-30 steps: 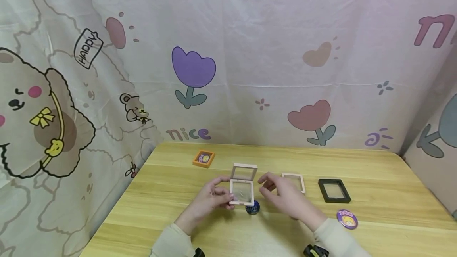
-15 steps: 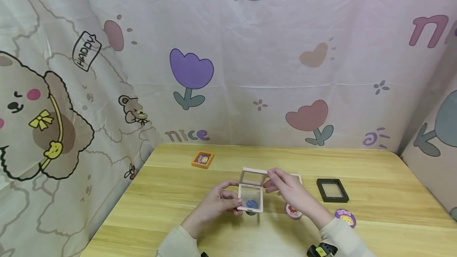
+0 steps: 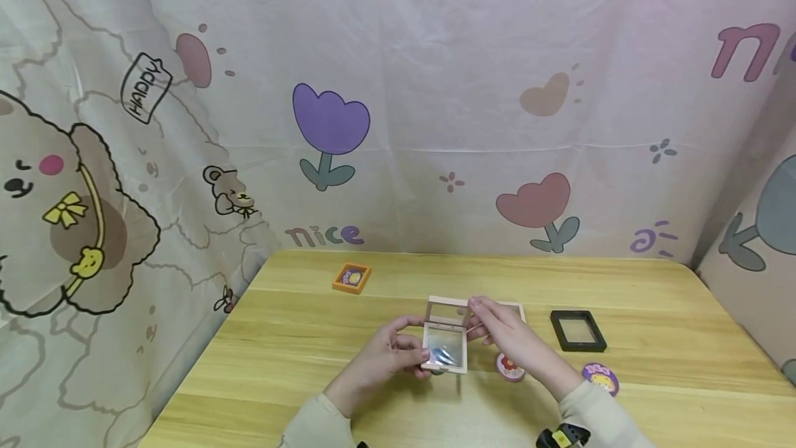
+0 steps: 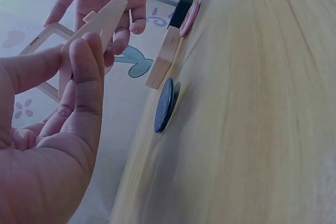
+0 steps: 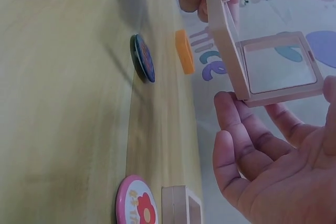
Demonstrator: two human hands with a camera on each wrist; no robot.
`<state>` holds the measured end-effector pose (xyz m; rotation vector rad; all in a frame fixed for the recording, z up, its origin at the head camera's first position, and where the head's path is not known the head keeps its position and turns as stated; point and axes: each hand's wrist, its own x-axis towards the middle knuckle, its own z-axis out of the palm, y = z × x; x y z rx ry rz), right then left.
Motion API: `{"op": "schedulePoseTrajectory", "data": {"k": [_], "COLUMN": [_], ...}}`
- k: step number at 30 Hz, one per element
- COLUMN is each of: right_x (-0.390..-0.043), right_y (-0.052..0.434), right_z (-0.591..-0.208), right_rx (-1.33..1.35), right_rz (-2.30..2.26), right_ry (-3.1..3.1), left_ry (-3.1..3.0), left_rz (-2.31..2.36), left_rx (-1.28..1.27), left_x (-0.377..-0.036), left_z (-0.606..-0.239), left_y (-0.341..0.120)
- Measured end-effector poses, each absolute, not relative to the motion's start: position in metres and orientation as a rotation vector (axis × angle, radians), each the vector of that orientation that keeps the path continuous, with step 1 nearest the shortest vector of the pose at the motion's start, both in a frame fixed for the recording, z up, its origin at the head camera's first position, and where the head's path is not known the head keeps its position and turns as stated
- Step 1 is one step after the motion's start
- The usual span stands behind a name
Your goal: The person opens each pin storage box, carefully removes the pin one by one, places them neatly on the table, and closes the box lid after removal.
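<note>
A pale pink square display case with clear film windows (image 3: 445, 339) is held up over the table, its lid swung back on the hinge. My left hand (image 3: 393, 352) pinches the base at its left side, thumb on the front face. At the lid's right edge my right hand (image 3: 505, 329) holds on with thumb and fingers, the fingertips beside the hinge in the right wrist view. Below the case a dark blue round badge (image 4: 164, 106) lies on the table; from the head view it shows mostly through the film.
A pink-rimmed flower badge (image 3: 510, 367) and another pale pink case (image 3: 517, 310) lie by my right hand. Farther right are a black case (image 3: 578, 348) and a purple bear badge (image 3: 600, 379). An orange case (image 3: 352, 278) with a badge inside sits at back left.
The left hand has brought the open case a little to the right. The right hand has come from beside the case onto its lid, uncovering the flower badge in the head view.
</note>
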<state>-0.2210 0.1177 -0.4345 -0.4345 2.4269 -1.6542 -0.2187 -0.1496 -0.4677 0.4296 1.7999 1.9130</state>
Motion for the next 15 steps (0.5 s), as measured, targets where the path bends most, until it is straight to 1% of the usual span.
{"op": "schedulePoseTrajectory", "data": {"k": [15], "right_x": [-0.2220], "right_y": [0.1177], "right_z": [-0.4359], "right_rx": [-0.430], "right_rz": [-1.770], "right_ry": [2.336], "left_ry": [1.717], "left_rz": [1.880], "left_rx": [0.515], "left_x": [-0.2173], "left_z": [-0.4650], "left_y": [-0.1539]}}
